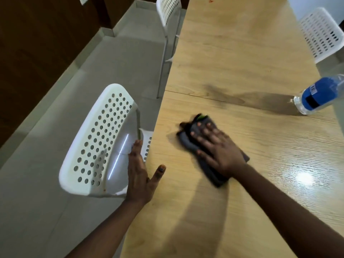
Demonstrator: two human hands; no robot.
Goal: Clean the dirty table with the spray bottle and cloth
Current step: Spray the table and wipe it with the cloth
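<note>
Head view: right hand presses cloth on table.

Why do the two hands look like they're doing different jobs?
The right hand lies flat on the dark cloth, pressing it onto the wooden table; the left hand holds nothing. The right hand is over the tabletop; the left hand sits at the table's edge beside the white chair. Both have straight fingers.

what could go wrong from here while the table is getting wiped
The right hand presses the cloth flat with straight fingers, so it may bunch or slip out. A wide sweep could knock the bottle standing near the table's right edge. The dark smear and far red speck could be missed.
</note>
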